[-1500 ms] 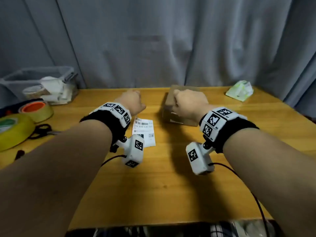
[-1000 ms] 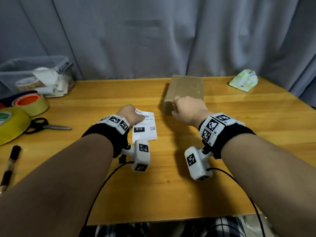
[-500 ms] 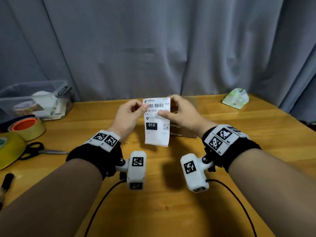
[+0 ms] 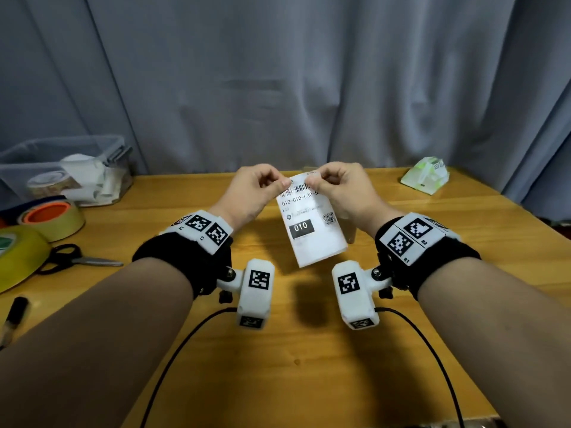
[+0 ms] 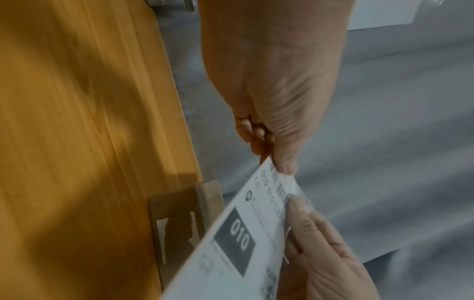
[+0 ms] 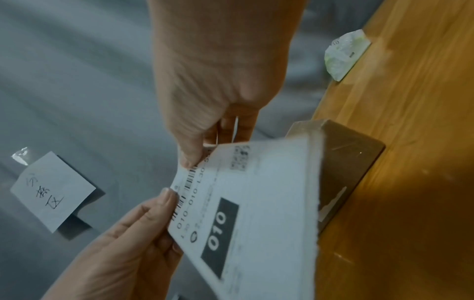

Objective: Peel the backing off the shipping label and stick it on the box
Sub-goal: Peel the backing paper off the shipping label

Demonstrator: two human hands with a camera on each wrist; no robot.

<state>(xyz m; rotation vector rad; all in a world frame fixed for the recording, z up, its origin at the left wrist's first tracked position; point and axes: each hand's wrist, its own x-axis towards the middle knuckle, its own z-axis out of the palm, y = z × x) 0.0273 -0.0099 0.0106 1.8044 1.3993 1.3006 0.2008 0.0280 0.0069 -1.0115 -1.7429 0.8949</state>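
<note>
A white shipping label [image 4: 312,223] printed with a barcode and a black "010" block is held up above the wooden table [image 4: 278,350], tilted slightly. My left hand [image 4: 285,183] pinches its top left corner and my right hand [image 4: 310,179] pinches the top edge just beside it. The left wrist view shows the left thumb [image 5: 284,166] on the label [image 5: 238,239] corner; the right wrist view shows the right hand [image 6: 195,158] pinching the label [image 6: 256,203]. The brown cardboard box [image 6: 351,162] lies on the table behind the label and is mostly hidden in the head view.
At the left stand a clear plastic bin [image 4: 61,168], tape rolls [image 4: 52,217], scissors [image 4: 77,259] and a black marker [image 4: 15,310]. A green-white packet [image 4: 425,176] lies at the far right. A grey curtain [image 4: 278,88] hangs behind the table.
My left hand lifted the label off the table and my right hand left the box to join it. Both hands now pinch closer together at the top edge, and the label has tilted.
</note>
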